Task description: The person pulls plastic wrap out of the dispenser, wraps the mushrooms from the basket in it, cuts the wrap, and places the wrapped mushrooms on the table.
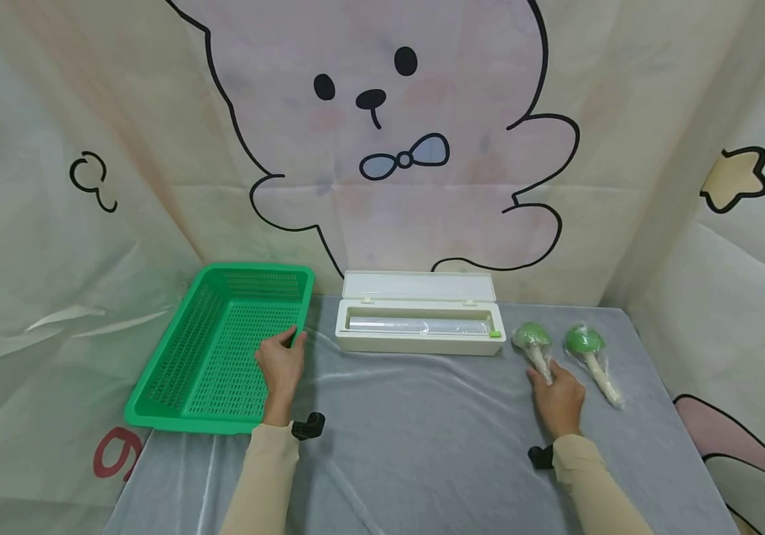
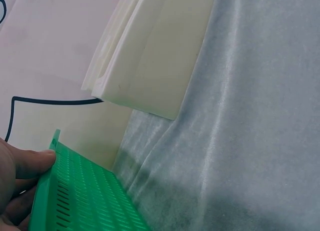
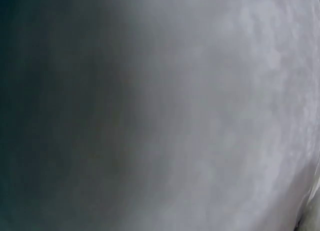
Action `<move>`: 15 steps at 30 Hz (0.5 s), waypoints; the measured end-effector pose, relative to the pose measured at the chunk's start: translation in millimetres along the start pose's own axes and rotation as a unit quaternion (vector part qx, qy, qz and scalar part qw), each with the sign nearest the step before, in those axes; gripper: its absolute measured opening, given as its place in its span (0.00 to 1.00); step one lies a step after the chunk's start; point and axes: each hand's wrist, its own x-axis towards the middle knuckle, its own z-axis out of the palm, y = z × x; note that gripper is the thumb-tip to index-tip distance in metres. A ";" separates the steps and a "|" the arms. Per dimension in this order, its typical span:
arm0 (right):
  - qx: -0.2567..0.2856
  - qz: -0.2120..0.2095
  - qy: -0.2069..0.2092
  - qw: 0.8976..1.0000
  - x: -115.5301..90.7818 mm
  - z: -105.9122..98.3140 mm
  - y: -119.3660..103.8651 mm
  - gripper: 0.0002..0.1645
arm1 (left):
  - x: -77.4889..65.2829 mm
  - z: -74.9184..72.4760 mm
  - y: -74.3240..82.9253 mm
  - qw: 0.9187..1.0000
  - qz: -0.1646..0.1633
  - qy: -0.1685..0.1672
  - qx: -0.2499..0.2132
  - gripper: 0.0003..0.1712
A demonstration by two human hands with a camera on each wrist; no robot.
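My left hand pinches the right rim of a green plastic basket with perforated walls. In the left wrist view the thumb lies over the basket's edge. Over at the right, my right hand holds the lower stem of a green-capped mushroom in clear plastic film. Another wrapped green-capped mushroom lies just right of that hand, apart from it. The right wrist view is mostly blurred grey cloth, with only a sliver of something pale at its lower right edge.
Between the hands, at the back of the grey cloth-covered table, stands a white cling film dispenser. Its lid is raised, and a film roll shows inside. A printed curtain hangs behind and on both sides.
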 end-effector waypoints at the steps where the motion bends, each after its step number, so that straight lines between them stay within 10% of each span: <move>1: -0.001 0.003 -0.002 1.000 -0.1 0.0 -1.1 0.33 | 0.1 -0.1 0.1 1.000 -0.001 0.000 -0.001 0.18; 15: 0.005 0.060 -0.035 0.998 -0.8 -9.0 -7.8 0.44 | 0.2 -0.3 1.0 1.000 0.000 0.003 0.003 0.18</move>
